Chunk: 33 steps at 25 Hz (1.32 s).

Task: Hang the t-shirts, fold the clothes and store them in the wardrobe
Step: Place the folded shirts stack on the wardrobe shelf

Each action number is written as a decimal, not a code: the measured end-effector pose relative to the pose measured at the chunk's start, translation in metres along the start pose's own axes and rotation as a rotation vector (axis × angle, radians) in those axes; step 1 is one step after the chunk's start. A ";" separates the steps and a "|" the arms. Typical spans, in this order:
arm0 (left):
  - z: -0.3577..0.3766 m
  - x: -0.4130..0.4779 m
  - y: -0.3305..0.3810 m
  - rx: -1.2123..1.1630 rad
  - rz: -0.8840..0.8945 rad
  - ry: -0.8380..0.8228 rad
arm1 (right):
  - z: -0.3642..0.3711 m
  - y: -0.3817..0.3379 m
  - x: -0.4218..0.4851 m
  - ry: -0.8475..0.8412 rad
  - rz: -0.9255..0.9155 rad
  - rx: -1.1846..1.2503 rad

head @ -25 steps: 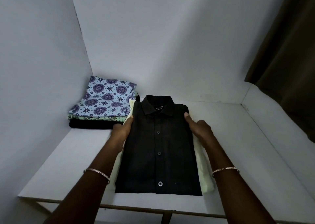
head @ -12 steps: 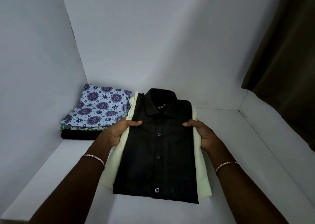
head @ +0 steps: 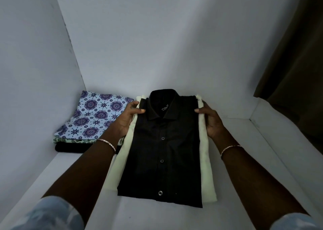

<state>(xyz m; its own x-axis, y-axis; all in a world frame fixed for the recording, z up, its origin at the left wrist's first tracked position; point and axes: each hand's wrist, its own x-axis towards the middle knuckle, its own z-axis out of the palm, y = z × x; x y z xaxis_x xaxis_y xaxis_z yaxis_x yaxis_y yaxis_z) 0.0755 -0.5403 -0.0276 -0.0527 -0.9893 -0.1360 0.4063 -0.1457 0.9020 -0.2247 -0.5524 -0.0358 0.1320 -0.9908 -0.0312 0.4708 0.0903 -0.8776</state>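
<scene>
A folded black button-up shirt [head: 164, 152] lies on top of a folded cream garment [head: 207, 170] on the white wardrobe shelf [head: 232, 161]. My left hand [head: 126, 119] grips the left side of this stack near the collar, thumb on top. My right hand [head: 210, 119] grips the right side the same way, thumb on the cream edge. To the left, a second folded stack sits against the side wall: a blue floral piece [head: 95, 117] on top, a green patterned piece and a black one [head: 70, 148] beneath.
White wardrobe walls close in at the left [head: 31, 89] and back [head: 157, 46]. A low white ledge [head: 272, 137] borders the shelf on the right, and a dark brown curtain [head: 297, 54] hangs beyond it. Bare shelf lies right of the shirt stack.
Both hands have pushed the shirt stack deeper into the shelf, toward the back wall. My thumbs now lie on top of it. The view has moved closer in.
</scene>
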 end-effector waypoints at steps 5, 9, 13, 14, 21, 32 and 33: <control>0.002 0.014 0.011 -0.002 0.064 0.093 | 0.010 -0.024 0.019 0.123 -0.043 0.167; 0.006 0.012 0.009 0.358 0.195 0.316 | 0.009 -0.043 0.030 0.314 -0.017 -0.277; 0.007 -0.034 -0.008 0.972 0.224 0.483 | -0.001 -0.026 0.006 0.418 0.057 -0.888; 0.004 -0.051 -0.015 1.091 0.232 0.503 | -0.003 -0.017 -0.010 0.389 0.149 -0.950; -0.013 -0.129 -0.071 1.446 0.000 0.524 | -0.012 0.037 -0.059 0.234 0.263 -0.887; -0.009 -0.160 -0.076 1.381 0.102 0.548 | -0.004 0.035 -0.095 0.352 0.074 -1.472; -0.008 -0.163 -0.078 1.378 0.031 0.539 | 0.003 0.036 -0.105 0.362 0.007 -1.529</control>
<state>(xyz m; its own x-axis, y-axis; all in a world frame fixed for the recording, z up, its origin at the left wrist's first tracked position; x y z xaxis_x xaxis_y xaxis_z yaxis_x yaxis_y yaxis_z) 0.0597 -0.3680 -0.0786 0.4021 -0.9149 0.0360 -0.7814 -0.3224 0.5343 -0.2192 -0.4443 -0.0631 -0.1836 -0.9817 0.0510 -0.8533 0.1334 -0.5041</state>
